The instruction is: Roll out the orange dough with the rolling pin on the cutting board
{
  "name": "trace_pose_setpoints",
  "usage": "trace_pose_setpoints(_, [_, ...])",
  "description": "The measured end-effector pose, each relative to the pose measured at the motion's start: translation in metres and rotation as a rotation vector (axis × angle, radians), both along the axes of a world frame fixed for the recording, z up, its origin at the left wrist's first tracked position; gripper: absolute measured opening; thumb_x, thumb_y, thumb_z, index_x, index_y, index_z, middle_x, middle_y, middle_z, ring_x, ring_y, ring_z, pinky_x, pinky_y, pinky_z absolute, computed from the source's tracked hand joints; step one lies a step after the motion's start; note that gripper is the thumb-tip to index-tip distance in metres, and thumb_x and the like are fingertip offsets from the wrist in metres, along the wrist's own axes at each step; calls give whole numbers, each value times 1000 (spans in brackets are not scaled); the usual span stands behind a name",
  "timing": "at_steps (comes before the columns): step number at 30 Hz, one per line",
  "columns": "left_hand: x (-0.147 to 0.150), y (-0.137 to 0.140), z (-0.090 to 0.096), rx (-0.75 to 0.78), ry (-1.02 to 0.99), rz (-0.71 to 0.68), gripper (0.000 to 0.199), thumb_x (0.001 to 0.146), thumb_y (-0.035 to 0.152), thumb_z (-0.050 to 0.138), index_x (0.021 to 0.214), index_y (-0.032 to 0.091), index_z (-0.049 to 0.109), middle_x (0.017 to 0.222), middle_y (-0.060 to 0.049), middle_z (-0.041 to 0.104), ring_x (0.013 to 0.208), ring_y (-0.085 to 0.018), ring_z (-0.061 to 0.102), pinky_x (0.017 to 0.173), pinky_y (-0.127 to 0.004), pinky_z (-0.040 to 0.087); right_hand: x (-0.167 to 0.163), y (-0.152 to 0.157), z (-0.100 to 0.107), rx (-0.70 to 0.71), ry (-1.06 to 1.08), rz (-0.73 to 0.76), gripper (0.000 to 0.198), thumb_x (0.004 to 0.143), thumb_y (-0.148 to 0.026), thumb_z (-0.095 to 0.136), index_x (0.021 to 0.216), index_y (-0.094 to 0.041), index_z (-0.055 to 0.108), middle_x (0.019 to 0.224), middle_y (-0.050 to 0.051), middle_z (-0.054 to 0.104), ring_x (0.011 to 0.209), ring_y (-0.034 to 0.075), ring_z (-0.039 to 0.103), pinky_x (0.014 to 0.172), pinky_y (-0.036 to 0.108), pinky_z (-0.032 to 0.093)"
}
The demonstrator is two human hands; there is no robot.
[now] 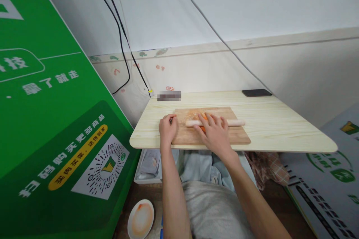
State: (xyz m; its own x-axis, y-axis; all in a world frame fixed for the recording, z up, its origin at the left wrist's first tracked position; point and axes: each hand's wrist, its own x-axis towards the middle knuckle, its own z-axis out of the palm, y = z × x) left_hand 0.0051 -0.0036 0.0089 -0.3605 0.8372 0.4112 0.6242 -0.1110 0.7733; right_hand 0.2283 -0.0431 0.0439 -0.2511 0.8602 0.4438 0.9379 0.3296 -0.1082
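A wooden cutting board [241, 138] lies on a pale wood-grain table. My right hand [214, 130] is laid over a light wooden rolling pin [237, 123], its fingers bent across the top of it. Beneath the pin and partly hidden by that hand is a flattened orange piece [206, 115] that looks like dough. White powder and orange traces mark the board around it. At the board's left edge, my left hand [168, 129] is closed with curled fingers, seemingly gripping the board's rim; its fingertips are partly hidden.
The pale table [286, 127] has a rounded front edge close to my body. A black phone [256, 92] lies at the back right, near a grey cable. At the back left is a blurred-out object [169, 96]. A stained white plate [141, 218] sits below, left.
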Motion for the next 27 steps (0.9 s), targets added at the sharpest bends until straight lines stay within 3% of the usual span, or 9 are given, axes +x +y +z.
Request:
trace_pose_setpoints(5, [0, 1, -1, 4, -5, -2, 25, 102, 24, 59, 108, 22, 83, 114, -10, 86, 106, -27, 78, 104, -42, 61, -5, 25, 15, -73, -17, 1, 57, 120, -57, 38, 156, -27, 70, 168, 16, 63, 155, 38, 53, 125, 60, 34])
trace_pose_setpoints(13, [-1, 2, -1, 3, -12, -4, 25, 100, 23, 60, 109, 22, 84, 114, -10, 86, 107, -27, 78, 105, -42, 61, 6, -23, -13, 119, -14, 30, 64, 119, -59, 44, 170, -23, 57, 173, 15, 59, 159, 38, 49, 132, 59, 24])
trace_pose_setpoints(16, [0, 2, -1, 9, -11, -2, 25, 100, 23, 60, 108, 21, 84, 114, -11, 86, 106, -27, 78, 105, -42, 61, 4, -18, -10, 72, -19, 14, 63, 119, -59, 43, 170, -25, 57, 173, 15, 59, 160, 37, 48, 133, 59, 24])
trace_pose_setpoints(22, [1, 1, 0, 22, -9, -3, 26, 100, 23, 59, 107, 21, 84, 114, -12, 85, 106, -28, 78, 104, -44, 61, -4, 22, 15, -96, -33, -4, 60, 120, -56, 40, 164, -23, 64, 168, 16, 63, 159, 38, 50, 129, 61, 31])
trace_pose_setpoints(27, [1, 0, 0, 21, -6, -5, 26, 101, 23, 58, 108, 21, 84, 114, -12, 85, 108, -28, 78, 105, -44, 60, -1, 4, 3, -3, -15, 16, 62, 119, -57, 41, 166, -22, 61, 170, 17, 61, 158, 39, 50, 129, 61, 31])
